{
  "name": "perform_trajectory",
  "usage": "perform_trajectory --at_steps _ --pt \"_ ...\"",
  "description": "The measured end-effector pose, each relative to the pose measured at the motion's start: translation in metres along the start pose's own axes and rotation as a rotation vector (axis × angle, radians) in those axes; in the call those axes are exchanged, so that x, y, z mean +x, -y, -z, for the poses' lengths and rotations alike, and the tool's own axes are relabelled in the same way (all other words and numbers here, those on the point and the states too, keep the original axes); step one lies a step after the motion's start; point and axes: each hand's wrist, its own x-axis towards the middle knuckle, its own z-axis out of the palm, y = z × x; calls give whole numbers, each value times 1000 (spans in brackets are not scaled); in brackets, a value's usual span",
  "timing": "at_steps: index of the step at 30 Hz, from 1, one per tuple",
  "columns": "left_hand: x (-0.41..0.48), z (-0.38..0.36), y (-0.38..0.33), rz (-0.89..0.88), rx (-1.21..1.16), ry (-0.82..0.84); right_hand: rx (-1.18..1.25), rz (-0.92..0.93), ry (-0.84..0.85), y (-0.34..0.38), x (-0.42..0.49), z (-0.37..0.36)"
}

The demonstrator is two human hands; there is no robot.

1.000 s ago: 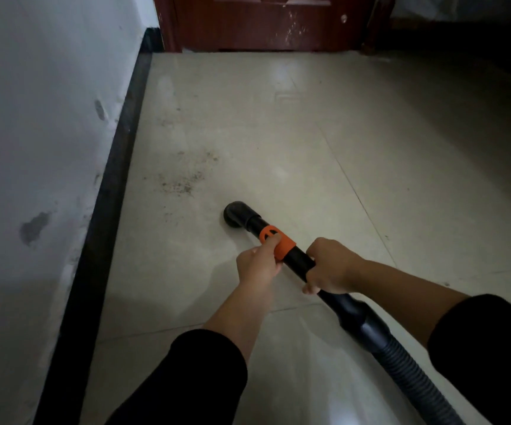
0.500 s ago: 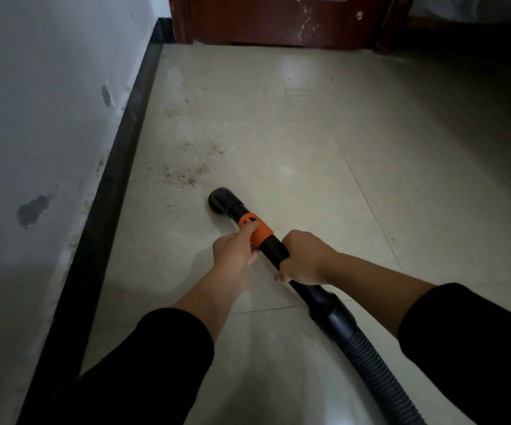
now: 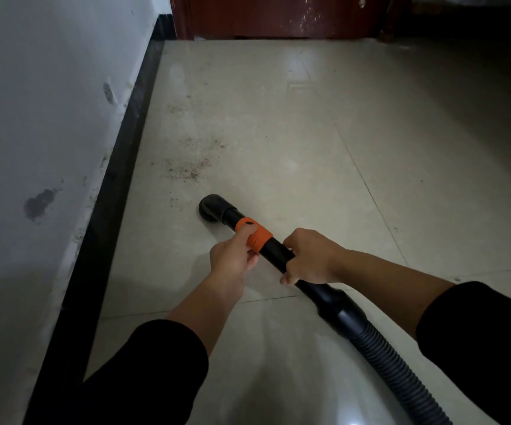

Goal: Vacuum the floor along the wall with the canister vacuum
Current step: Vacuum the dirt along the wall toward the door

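Now the fingers [image 3: 246, 237] of the left hand [image 3: 231, 260] pinch the orange ring [image 3: 260, 239] and the right hand [image 3: 311, 259] curls round the pipe [image 3: 277, 253], which looks stiff, light and good to hold there, its end [image 3: 212, 208] on the floor [image 3: 278, 133] near the dirt [image 3: 186, 171].

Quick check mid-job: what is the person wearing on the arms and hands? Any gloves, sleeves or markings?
No gloves: the left hand and right hand are bare, with no ring, watch or marking visible. The left sleeve and right sleeve are plain black fabric and end short of the wrists, leaving the forearms uncovered.
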Motion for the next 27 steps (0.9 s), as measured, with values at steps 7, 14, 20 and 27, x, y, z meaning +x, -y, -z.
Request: perform_trajectory --at_steps 7,14,20,27 --pt "-11 12 6 23 43 35 1 21 54 -2 -16 -4" --pt "-21 21 10 37 62 38 -30 44 84 1 -29 -9" --pt "-20 20 7 20 66 29 -24 41 79 1 -24 -8" --pt "-8 20 -6 4 33 -22 35 38 59 14 -4 -11"
